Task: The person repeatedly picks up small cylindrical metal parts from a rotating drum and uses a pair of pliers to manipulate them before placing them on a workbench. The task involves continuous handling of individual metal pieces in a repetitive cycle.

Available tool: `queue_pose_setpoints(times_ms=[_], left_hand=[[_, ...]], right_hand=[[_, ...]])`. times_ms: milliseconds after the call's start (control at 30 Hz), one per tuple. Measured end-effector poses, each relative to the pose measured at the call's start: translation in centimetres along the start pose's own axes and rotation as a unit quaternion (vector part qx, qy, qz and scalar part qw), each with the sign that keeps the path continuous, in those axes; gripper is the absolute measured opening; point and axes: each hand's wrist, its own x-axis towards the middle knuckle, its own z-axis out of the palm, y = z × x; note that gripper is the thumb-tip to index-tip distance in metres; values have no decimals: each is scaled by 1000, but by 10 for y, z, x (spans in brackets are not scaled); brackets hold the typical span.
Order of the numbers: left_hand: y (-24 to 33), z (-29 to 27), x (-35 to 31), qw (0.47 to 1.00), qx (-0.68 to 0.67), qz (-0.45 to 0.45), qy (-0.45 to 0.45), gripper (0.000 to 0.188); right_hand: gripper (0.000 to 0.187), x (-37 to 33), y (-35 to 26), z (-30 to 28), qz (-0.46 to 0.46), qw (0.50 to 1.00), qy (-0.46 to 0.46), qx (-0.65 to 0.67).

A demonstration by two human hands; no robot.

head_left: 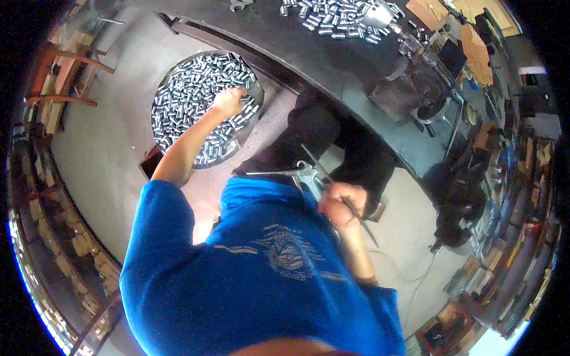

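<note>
Over the right side of a round tub (236, 144), my left hand (230, 101) reaches down with its fingers curled in among shiny short metal sleeves (193, 98). What its fingertips grip is hidden. At my waist, my right hand (343, 203) is closed around a silver air blow gun (307, 173), whose thin nozzle points left across my lap. A slim dark rod, like a narrow file (360, 221), also sits in that hand, slanting from upper left to lower right.
A dark workbench (261, 35) runs diagonally along the far right, bearing a heap of metal sleeves (341, 18) and a dark, greasy machine or vise (412, 89). A wooden stool or chair (71, 71) stands left. Cluttered shelves (77, 237) curve along the left; boxes (448, 323) lie lower right.
</note>
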Motion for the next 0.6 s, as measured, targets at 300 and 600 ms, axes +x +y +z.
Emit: queue_pose_setpoints(times_ms=[300,600], left_hand=[[103,-70,-115,724,-662,99,-168,25],[138,-57,-141,454,-856,83,-233,28]], right_hand=[[28,15,1,3,-52,994,-93,-31],[30,31,-22,9,-55,992,-107,-34]])
